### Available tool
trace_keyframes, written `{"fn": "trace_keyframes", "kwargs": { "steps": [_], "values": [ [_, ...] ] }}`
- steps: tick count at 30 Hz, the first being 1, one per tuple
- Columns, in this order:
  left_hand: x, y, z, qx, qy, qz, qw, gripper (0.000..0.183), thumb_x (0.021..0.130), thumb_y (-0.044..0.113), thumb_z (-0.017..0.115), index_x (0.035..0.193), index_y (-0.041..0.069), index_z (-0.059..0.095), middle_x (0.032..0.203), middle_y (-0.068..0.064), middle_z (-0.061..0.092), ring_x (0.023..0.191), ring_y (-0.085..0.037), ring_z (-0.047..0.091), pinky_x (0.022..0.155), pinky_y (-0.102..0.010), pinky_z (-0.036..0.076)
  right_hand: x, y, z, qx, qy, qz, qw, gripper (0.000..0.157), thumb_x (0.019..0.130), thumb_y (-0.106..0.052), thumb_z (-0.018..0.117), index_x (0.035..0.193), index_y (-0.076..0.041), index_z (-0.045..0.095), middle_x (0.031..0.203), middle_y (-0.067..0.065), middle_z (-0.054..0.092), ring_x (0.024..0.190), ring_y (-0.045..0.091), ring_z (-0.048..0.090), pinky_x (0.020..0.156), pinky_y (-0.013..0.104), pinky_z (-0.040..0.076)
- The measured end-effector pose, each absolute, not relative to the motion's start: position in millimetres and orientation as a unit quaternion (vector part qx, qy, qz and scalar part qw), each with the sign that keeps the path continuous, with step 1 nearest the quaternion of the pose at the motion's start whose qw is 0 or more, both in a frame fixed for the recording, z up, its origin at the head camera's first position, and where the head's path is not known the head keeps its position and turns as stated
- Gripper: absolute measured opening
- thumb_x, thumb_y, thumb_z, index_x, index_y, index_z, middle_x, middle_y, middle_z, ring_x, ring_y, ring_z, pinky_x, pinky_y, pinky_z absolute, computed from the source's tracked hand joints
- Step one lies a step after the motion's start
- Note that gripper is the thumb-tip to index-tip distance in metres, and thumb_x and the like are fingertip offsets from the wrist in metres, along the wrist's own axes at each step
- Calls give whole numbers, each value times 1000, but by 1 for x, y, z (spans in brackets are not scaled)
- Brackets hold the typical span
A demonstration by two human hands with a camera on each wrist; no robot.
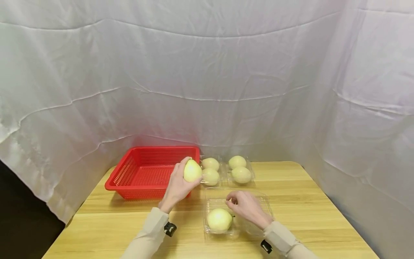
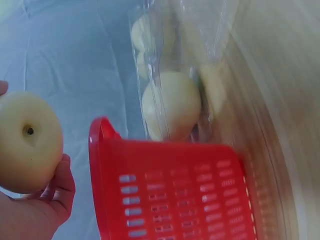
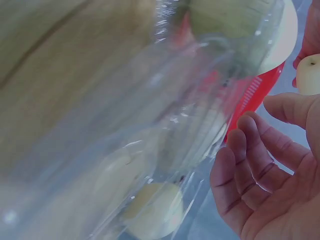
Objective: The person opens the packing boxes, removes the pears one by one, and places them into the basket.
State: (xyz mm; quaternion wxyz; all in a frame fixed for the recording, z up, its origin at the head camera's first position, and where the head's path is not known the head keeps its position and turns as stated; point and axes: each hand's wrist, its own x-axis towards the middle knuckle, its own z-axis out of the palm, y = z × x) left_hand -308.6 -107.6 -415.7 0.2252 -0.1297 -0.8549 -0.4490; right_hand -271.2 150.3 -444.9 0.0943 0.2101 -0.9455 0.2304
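My left hand [image 1: 179, 187] grips a pale yellow pear [image 1: 192, 170], its fingers and thumb around the sides, beside the basket's right front corner. The left wrist view shows the dark hollow at one end of this pear [image 2: 32, 150]. Over an open clear plastic clamshell box [image 1: 215, 203] hovers my right hand [image 1: 247, 208], fingers loosely bent and holding nothing. One pear [image 1: 219, 219] lies in the front left part of that box, its stem pointing right. In the right wrist view the right hand's fingers [image 3: 255, 160] are near the transparent plastic; contact cannot be told.
A red perforated basket [image 1: 148, 193] stands at the back left, with no fruit visible inside. Right of it, two clear boxes hold pears [image 1: 210, 176] and pears [image 1: 241, 175], two in each. Pale cloth [image 1: 207, 72] hangs behind and beside the wooden table [image 1: 310, 216].
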Motion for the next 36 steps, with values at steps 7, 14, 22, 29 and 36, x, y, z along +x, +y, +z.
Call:
{"fn": "trace_keyframes", "kwargs": {
  "steps": [7,14,22,29,36],
  "values": [
    [-315,-129,-412,-85,-856,-463,213,63,82,41,75,138,25,48,117,-7,64,91,-27,62,70,-36,55,-272,130,-432,244,-935,246,81,11,89,-23,66,92,-17,74,75,-10,66,64,0,53,58,21,43],
    [-318,-150,-410,-49,-867,-457,191,57,89,48,65,137,23,48,112,-9,65,92,-26,60,73,-35,52,-279,111,-422,283,-923,257,49,14,91,-23,63,96,-15,74,80,-8,69,68,0,57,62,21,47],
    [-321,-168,-412,3,-878,-441,183,57,87,54,64,133,23,51,112,-8,65,92,-27,59,70,-32,47,-291,87,-414,333,-909,245,50,12,91,-16,63,91,-12,74,76,-8,68,68,1,56,64,20,49],
    [-324,-184,-409,30,-880,-437,184,63,88,58,61,137,20,49,118,-12,65,95,-29,59,68,-30,46,-302,69,-405,372,-905,187,90,14,91,-15,65,102,-12,74,100,0,71,92,11,65,82,26,54],
    [-327,-199,-410,56,-885,-420,191,69,88,63,56,138,17,47,118,-12,64,95,-31,59,69,-31,44,-310,46,-407,425,-879,113,184,16,87,-5,66,97,-13,75,97,-2,69,93,12,65,83,23,53]
  ]
}}
